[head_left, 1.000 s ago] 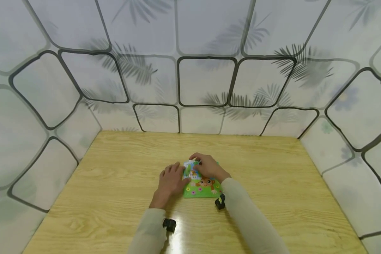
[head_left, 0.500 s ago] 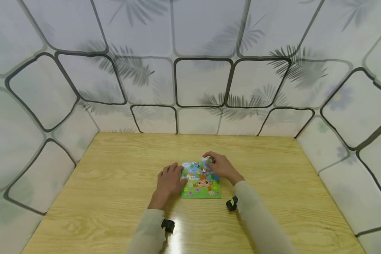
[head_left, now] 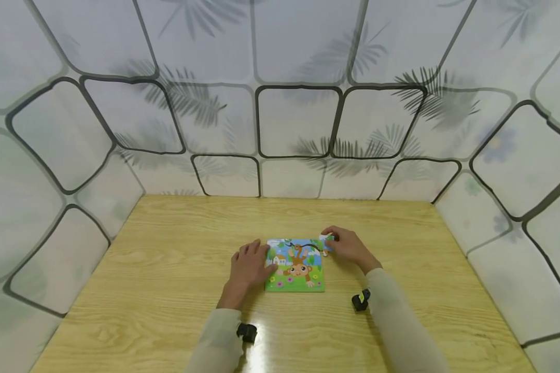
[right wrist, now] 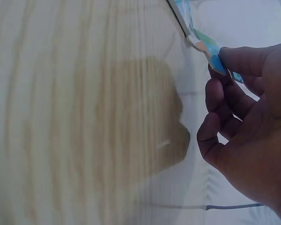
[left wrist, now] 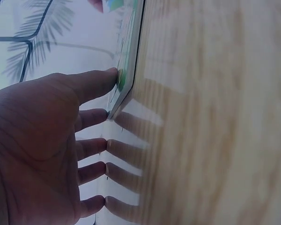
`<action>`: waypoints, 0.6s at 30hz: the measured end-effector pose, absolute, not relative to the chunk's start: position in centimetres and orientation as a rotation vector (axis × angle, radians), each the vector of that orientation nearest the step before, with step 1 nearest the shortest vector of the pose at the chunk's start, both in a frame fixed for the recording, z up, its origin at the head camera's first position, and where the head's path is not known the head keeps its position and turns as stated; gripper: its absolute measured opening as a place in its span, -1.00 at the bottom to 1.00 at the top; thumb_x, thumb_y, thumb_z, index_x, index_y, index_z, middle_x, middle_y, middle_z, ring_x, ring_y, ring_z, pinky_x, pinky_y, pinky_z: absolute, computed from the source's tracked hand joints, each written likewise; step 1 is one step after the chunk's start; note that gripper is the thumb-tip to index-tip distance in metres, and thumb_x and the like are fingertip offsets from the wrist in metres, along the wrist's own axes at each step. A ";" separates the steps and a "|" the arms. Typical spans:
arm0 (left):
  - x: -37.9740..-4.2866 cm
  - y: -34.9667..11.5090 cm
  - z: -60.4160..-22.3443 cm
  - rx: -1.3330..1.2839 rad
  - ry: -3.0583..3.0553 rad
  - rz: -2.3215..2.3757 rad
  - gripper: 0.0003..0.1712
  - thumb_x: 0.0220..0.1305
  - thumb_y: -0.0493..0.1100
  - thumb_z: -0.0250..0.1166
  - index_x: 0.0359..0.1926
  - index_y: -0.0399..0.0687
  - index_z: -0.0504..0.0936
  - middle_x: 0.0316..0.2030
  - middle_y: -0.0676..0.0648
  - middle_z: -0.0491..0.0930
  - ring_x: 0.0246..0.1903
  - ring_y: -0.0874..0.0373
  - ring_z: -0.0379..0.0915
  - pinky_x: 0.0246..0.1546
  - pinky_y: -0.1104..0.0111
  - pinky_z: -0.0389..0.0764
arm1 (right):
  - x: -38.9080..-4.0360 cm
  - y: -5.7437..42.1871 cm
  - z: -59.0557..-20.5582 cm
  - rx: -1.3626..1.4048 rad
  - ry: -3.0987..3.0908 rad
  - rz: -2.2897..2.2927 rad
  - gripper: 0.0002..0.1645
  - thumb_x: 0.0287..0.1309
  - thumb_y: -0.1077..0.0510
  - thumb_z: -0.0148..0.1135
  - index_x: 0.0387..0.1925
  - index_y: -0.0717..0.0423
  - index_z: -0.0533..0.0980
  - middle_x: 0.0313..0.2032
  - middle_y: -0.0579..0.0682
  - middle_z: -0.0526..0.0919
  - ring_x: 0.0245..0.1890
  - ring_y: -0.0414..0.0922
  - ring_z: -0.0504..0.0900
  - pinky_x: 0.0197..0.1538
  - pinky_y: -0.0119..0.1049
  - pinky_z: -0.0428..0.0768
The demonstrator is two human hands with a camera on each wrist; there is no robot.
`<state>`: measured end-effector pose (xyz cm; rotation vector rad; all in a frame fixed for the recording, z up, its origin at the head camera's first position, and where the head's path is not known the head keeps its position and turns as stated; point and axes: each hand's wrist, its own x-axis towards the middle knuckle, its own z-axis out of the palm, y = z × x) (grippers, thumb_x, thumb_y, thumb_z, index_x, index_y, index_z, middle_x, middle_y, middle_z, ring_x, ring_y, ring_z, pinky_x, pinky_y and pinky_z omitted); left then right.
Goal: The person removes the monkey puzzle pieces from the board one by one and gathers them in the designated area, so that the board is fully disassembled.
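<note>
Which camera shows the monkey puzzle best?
The head view: it looks down on the puzzle, so nearly all its picture shows. The left wrist view catches only a narrow, edge-on strip by the left hand. The right wrist view has just a sliver at the top, past the piece in the right hand.

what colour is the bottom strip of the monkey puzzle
The bottom strip is green, dotted with pink and yellow flowers; the head view shows it best.
</note>
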<state>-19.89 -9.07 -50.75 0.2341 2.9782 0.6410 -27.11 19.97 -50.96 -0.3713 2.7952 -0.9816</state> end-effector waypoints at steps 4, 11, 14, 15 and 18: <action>-19.8 -9.1 -50.7 0.225 2.971 0.648 -0.32 0.27 0.19 0.23 0.33 0.05 0.39 0.43 -0.16 0.19 0.39 -0.24 0.09 0.31 -0.21 0.15 | -27.2 20.6 -51.1 -0.367 2.796 -0.941 -0.69 0.30 0.09 0.13 0.04 -0.02 0.55 -0.25 0.00 0.60 -0.31 -0.11 0.47 -0.21 -0.21 0.45; -19.9 -9.0 -50.7 0.226 2.958 0.644 -0.31 0.27 0.19 0.23 0.34 0.06 0.38 0.44 -0.16 0.18 0.39 -0.23 0.08 0.32 -0.21 0.14 | -27.1 21.0 -51.2 -0.454 2.830 -0.829 -0.70 0.26 0.16 0.14 0.00 0.05 0.60 -0.21 0.05 0.60 -0.26 -0.10 0.49 -0.16 -0.13 0.49; -19.9 -9.0 -50.7 0.222 2.962 0.643 -0.31 0.26 0.19 0.23 0.34 0.06 0.38 0.44 -0.16 0.19 0.39 -0.23 0.08 0.32 -0.20 0.14 | -27.0 20.9 -51.2 -0.484 2.863 -0.748 -0.71 0.27 0.18 0.13 0.00 0.08 0.60 -0.24 0.06 0.51 -0.28 -0.09 0.40 -0.20 -0.15 0.44; -19.9 -9.0 -50.7 0.222 2.967 0.638 -0.31 0.26 0.19 0.24 0.34 0.06 0.38 0.43 -0.16 0.19 0.39 -0.22 0.09 0.32 -0.20 0.14 | -26.9 20.9 -51.2 -0.485 2.868 -0.732 -0.71 0.28 0.18 0.13 0.00 0.09 0.60 -0.24 0.07 0.48 -0.29 -0.08 0.39 -0.21 -0.15 0.42; -19.8 -9.0 -50.7 0.220 2.975 0.633 -0.31 0.25 0.18 0.24 0.34 0.06 0.38 0.43 -0.16 0.20 0.39 -0.22 0.09 0.32 -0.20 0.15 | -26.8 20.8 -51.1 -0.455 2.874 -0.706 -0.73 0.30 0.19 0.14 -0.01 0.08 0.59 -0.20 0.09 0.44 -0.28 -0.08 0.37 -0.18 -0.15 0.43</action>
